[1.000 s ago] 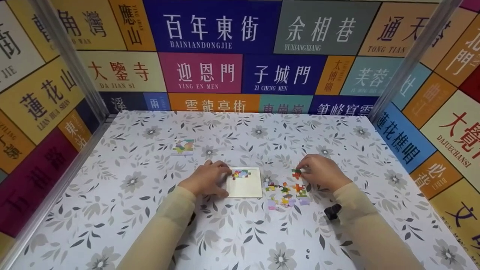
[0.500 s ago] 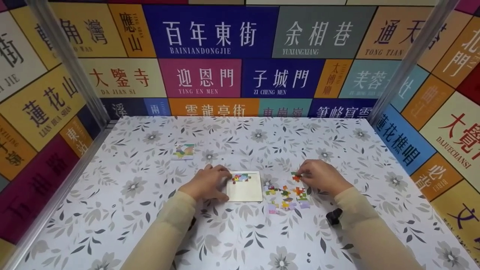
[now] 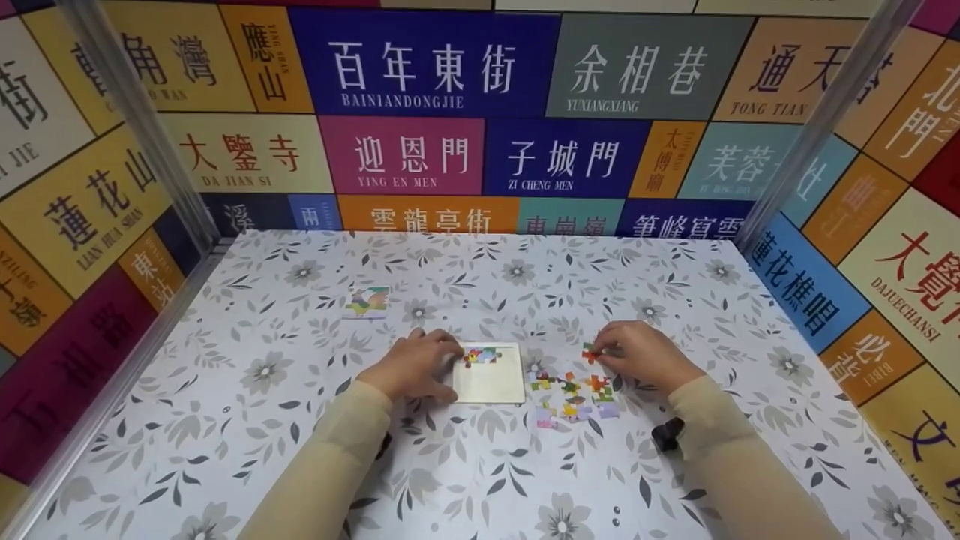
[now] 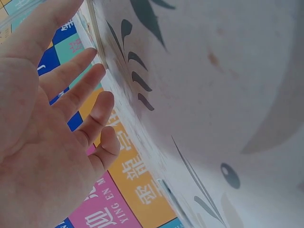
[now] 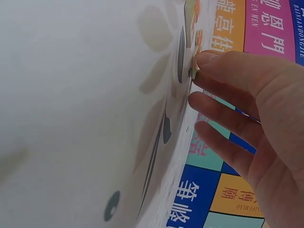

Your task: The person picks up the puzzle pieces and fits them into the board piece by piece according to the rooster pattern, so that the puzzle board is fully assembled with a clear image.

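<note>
My left hand (image 3: pixel 412 365) rests at the left side of a shallow cream puzzle tray (image 3: pixel 491 385), thumb and fingertips along its edge. In the left wrist view its fingers (image 4: pixel 78 92) are spread and loosely bent beside the tray's rim. A short strip of joined colourful pieces (image 3: pixel 482 355) lies along the tray's upper left. To the right, my right hand (image 3: pixel 646 352) pinches a red and green puzzle piece (image 3: pixel 589 352) between thumb and forefinger. That piece (image 5: pixel 195 65) stands close over the table in the right wrist view, the other fingers reaching out below.
Several loose puzzle pieces (image 3: pixel 571 388) lie between the tray and my right hand. Farther back on the left is a small square picture card (image 3: pixel 367 302). The flowered tabletop (image 3: pixel 465 472) is bounded by sign-covered walls (image 3: pixel 409 154) at the back and sides.
The head view has tipped slightly upward. My right hand keeps the red and green piece pinched, which has turned a little; my left hand stays at the tray.
</note>
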A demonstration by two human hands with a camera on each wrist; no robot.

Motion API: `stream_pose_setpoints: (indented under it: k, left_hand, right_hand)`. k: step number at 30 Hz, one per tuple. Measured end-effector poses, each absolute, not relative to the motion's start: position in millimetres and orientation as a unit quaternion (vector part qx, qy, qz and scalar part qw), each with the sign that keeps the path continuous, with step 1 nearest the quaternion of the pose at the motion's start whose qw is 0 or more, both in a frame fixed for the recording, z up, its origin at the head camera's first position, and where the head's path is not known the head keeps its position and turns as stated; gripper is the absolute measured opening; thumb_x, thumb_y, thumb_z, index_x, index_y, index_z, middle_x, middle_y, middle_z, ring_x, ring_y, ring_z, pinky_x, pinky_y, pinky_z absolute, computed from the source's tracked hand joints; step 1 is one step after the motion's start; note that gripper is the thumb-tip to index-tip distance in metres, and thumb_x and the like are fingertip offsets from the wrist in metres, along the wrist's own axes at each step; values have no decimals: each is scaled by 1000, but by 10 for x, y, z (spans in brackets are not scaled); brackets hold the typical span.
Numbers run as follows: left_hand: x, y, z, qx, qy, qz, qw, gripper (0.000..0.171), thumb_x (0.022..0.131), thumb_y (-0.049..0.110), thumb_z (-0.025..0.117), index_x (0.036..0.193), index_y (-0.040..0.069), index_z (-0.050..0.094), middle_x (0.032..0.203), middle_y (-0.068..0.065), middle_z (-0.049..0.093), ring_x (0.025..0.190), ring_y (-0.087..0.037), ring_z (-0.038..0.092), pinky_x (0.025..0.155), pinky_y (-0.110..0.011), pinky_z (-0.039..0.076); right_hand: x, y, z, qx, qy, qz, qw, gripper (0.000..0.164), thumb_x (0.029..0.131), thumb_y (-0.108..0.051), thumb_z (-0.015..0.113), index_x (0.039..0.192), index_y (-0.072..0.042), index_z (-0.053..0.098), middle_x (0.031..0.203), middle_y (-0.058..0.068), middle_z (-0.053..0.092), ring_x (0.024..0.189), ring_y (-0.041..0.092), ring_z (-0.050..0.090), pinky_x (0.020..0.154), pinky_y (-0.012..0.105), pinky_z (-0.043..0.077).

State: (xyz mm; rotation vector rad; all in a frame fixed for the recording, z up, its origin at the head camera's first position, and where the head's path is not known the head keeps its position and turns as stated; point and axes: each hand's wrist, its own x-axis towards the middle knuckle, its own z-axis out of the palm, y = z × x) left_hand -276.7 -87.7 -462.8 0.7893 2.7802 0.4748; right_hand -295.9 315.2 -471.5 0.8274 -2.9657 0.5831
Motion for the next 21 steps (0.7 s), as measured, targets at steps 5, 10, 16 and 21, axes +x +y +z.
stream_pose_setpoints:
  k: [5,10,16,21]
  left_hand:
    - [-2758,-876,-4630,261,944,165,112,67,78,36,90,139,19,65,148,-1,56,131,-32,48,111,-55,39]
    - [-2760,-880,-4625,265,944,165,110,67,78,37,90,138,18,65,148,-1,56,130,-32,48,110,-55,40]
    - [-2750,-881,-4611,268,944,162,109,67,79,37,89,139,17,65,148,-1,56,130,-33,48,109,-56,41]
    - [-2735,-873,-4605,268,944,161,110,66,80,37,89,139,17,65,148,-2,55,129,-33,48,108,-57,41]
  right_hand:
    - [-2956,3142,-4721,273,-944,185,15,13,88,-6,75,98,-11,82,99,4,76,96,24,71,91,46,57]
    - [-2957,3140,-4713,266,-945,188,-3,9,90,-12,76,96,-15,82,101,2,75,96,21,70,90,45,57]
    - [-2931,3144,-4677,258,-949,180,-25,15,90,-21,77,102,-14,82,106,2,73,99,21,68,92,47,56]
    - [-2901,3159,-4670,259,-948,182,-24,16,89,-19,79,104,-12,82,103,3,74,93,21,68,86,44,56]
